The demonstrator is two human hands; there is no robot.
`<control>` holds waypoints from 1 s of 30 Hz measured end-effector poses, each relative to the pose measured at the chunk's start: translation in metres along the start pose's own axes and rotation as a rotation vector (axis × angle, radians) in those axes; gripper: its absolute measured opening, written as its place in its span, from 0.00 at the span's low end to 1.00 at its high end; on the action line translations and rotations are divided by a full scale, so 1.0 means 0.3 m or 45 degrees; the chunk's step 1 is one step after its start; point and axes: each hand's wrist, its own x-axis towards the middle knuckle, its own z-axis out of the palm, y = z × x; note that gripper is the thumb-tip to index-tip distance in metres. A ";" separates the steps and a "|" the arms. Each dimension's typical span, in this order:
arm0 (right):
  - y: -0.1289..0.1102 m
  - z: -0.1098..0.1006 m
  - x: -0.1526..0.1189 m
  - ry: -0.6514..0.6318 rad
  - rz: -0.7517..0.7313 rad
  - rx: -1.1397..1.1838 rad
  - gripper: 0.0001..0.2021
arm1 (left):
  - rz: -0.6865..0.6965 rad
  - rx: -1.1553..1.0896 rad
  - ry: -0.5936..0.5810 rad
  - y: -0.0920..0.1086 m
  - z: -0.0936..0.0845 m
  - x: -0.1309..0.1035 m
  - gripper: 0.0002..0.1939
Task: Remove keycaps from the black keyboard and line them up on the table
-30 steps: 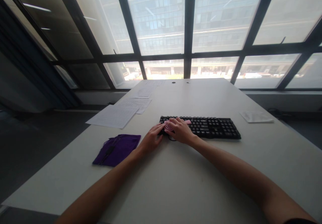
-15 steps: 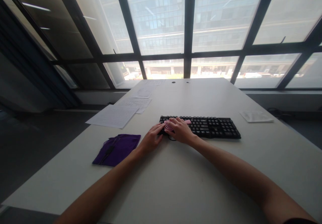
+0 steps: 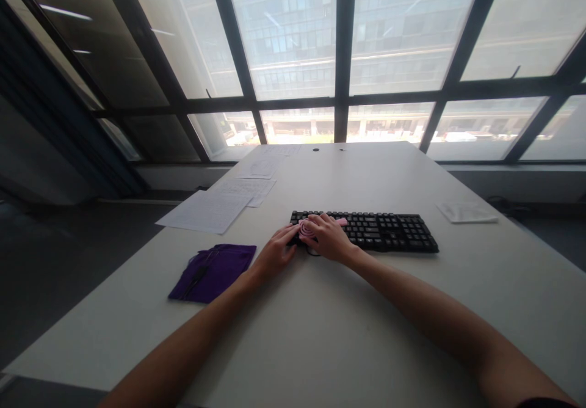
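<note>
A pink round thing with a ring pattern (image 3: pixel 307 228) and a short bar sticking out on its right lies over the left part of a black keyboard (image 3: pixel 389 231). My right hand (image 3: pixel 328 237) is closed over it from above, its fingers hiding the middle. My left hand (image 3: pixel 277 250) rests at the keyboard's left end, fingers stretched out and thumb apart, the fingertips touching or nearly touching the pink rim. A dark cable loop shows just below my hands. Left of my left forearm lies a flat purple drawstring pouch (image 3: pixel 224 267) with a dark cord.
Printed paper sheets (image 3: pixel 206 211) lie along the left side of the white table (image 3: pixel 320 335), one overhanging its edge. At the right edge is a flat whitish packet (image 3: pixel 467 212). Large framed windows stand behind the table, with a dark curtain (image 3: pixel 68 109) at left.
</note>
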 end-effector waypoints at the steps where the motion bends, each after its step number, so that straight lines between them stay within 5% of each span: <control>1: 0.000 0.000 0.000 -0.002 0.002 -0.001 0.21 | 0.001 -0.001 0.001 0.000 0.000 0.000 0.30; 30: -0.001 0.003 0.000 -0.004 0.010 -0.005 0.21 | 0.016 -0.002 0.023 -0.004 0.001 -0.001 0.30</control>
